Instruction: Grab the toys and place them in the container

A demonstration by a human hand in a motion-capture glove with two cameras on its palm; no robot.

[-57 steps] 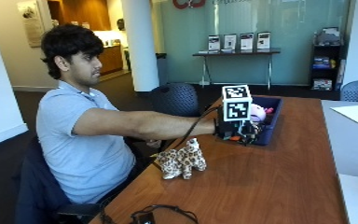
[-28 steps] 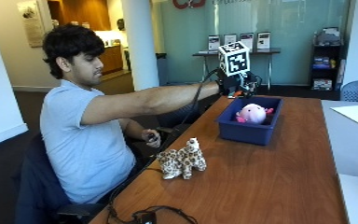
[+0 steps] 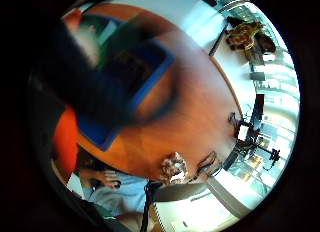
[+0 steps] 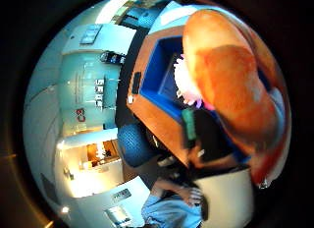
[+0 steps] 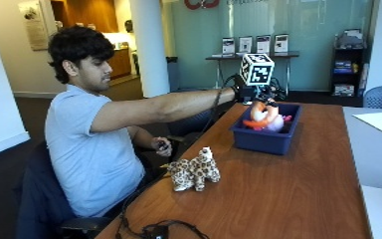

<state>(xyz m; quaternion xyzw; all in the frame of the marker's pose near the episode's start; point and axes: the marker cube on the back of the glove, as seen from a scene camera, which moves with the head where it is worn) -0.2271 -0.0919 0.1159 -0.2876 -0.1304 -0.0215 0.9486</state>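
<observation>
Two toys show at the blue container [image 5: 265, 140] right now, and one more waits out on the wooden table [image 5: 297, 199]. That table carries everything; the container sits toward its far end, open-topped with low walls. Over it hangs the gloved right hand [image 5: 252, 93], arm stretched out, and an orange-and-white plush toy [image 5: 262, 114] dangles just below, right above the bin. Whether the fingers pinch it or have let go, I cannot tell from here. A pink plush [image 5: 275, 123] already lies inside. Nearer the person stands the spotted leopard toy [image 5: 193, 172], upright, well apart from the container. I'd judge all of these soft and light, squashy under the fingers, nothing fragile. The leopard should take a grasp round its body, fur giving plenty of purchase.
</observation>
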